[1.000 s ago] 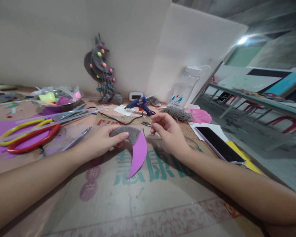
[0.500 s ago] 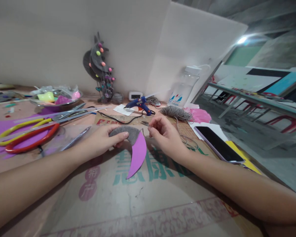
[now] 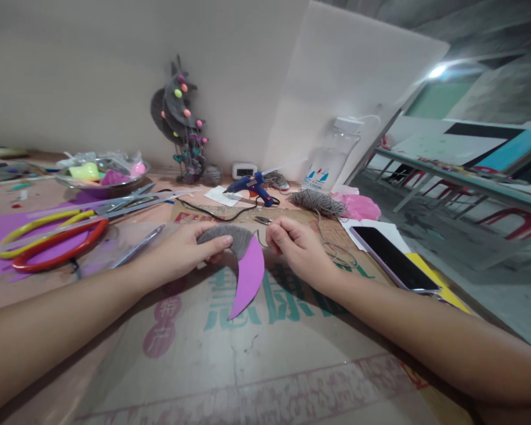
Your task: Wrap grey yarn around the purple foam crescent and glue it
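Note:
Between the thumb and fingers of my left hand (image 3: pixel 199 245) is a purple foam crescent (image 3: pixel 249 274), its upper part wrapped in grey yarn and its bare tip pointing down toward me. My right hand (image 3: pixel 294 242), fingers curled in a pinch, grips the grey yarn (image 3: pixel 260 241) that runs from the edge of the wrapped part. Behind that hand lies the grey yarn skein (image 3: pixel 317 202), with loose strands trailing down beside my wrist. Small metal snips (image 3: pixel 262 220) rest just beyond my right fingers. Under both hands is a printed cardboard sheet (image 3: pixel 203 366).
A blue glue gun (image 3: pixel 250 188), a water bottle (image 3: pixel 334 154) and a yarn-covered moon ornament (image 3: pixel 179 118) stand at the back. On the left are large scissors (image 3: pixel 55 242), a pen (image 3: pixel 139 247) and a metal bowl (image 3: pixel 100 188). A phone (image 3: pixel 393 258) lies at right.
My right hand has turned slightly and its fingers have closed more tightly around the yarn. My left hand and the crescent stay nearly the same.

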Demonstrator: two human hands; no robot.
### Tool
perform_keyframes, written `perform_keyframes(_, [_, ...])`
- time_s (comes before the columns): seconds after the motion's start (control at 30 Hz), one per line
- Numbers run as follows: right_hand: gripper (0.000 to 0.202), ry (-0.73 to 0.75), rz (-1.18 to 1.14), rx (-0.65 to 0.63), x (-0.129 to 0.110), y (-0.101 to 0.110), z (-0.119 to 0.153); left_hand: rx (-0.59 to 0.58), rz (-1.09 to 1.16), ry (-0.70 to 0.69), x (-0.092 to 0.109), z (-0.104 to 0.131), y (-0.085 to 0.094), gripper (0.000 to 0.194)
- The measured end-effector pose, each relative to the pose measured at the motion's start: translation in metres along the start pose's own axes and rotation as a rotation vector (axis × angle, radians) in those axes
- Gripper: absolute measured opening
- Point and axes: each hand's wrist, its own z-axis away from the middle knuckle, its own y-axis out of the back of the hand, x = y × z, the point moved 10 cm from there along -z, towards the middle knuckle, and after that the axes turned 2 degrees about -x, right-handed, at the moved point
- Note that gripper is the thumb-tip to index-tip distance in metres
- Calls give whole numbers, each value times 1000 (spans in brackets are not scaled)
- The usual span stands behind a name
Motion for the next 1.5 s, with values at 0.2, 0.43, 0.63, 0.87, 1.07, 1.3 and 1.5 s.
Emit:
perform_keyframes(0.2, [12,-73,-56,-7,9,-4,0,6,-4,9,0,1,1,33])
perform_keyframes(0.43, [23,-175,-129,-59,11,-11,0,11,-29,0,1,0,2,33])
perform_keyframes(0.63, [18,-301,-338,-207,18,-32,3,38,-56,23,1,2,4,33])
perform_keyframes(0.87, [19,-376,-385,-195,22,-35,7,48,-103,12,3,2,5,34])
perform_keyframes(1.07, [23,-346,-367,-229,20,-38,8,62,-143,-18,6,2,6,35])
perform_keyframes(1.3, [44,-253,-324,-197,18,-31,4,89,-56,32,-4,0,9,34])
perform_keyframes(1.5, [25,-212,-406,59,26,-6,-2,157,-71,46,-8,1,17,39])
